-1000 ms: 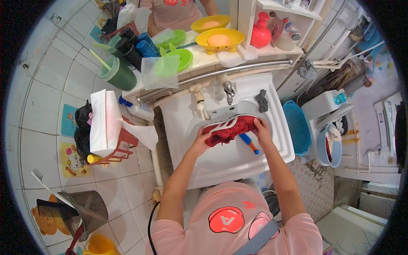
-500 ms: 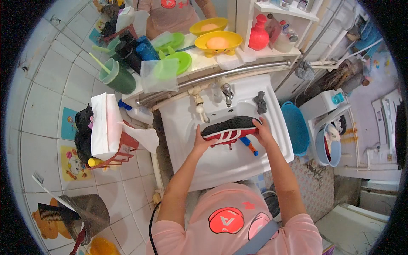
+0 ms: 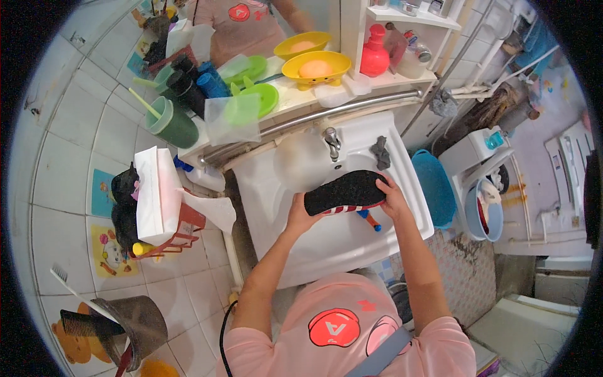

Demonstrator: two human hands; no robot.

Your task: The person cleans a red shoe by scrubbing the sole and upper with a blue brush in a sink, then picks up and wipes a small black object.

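Over the white sink [image 3: 270,251] I hold a red shoe [image 3: 345,191] with white stripes, its dark sole turned up to face me. My left hand [image 3: 303,215] is closed round its left end, and my right hand [image 3: 392,193] grips its right end. Beneath the shoe, a blue and orange brush-like handle [image 3: 372,221] shows partly in the basin; its other end is hidden. The metal faucet [image 3: 333,143] stands just beyond the shoe. A pale blur covers the area to the faucet's left. A crumpled dark grey cloth [image 3: 380,152] lies on the sink's far right rim.
Above the sink runs a shelf with a yellow soap dish [image 3: 316,68], a green cup [image 3: 173,122] and a red bottle [image 3: 375,51]. A tissue pack [image 3: 157,198] sits in a red basket at left. Blue tubs [image 3: 433,188] stand right of the sink.
The shoe has been rolled in my hands, so its sole now faces up and less of the red upper shows. My left hand has shifted slightly toward me.
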